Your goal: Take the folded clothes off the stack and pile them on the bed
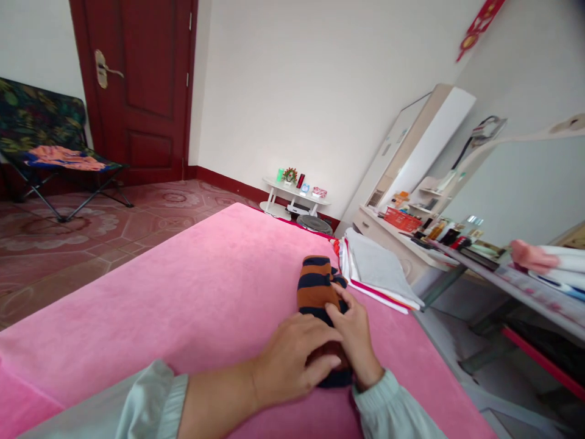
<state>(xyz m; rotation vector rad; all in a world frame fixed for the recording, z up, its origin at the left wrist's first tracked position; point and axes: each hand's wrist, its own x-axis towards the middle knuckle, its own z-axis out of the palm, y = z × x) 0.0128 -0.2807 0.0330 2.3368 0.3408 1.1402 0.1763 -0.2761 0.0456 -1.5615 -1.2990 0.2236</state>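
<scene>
A navy and brown striped knit garment (315, 286), folded into a narrow bundle, lies on the pink bed cover (196, 286). My left hand (297, 356) is laid over the near half of the bundle, its fingers curved and the thumb held apart. From the right side my right hand (354, 323) grips the edge of the garment, thumb and fingertips on the cloth. A small dark fold sticks out at the garment's far right. Both hands hide much of the bundle's near part.
A stack of folded clothes (381, 268) lies on the bed just beyond the garment. Along the right stands a dressing table (516, 277) crowded with bottles. At the far wall is a small white table (292, 192), and a folding chair (59, 152) stands by the door (141, 85).
</scene>
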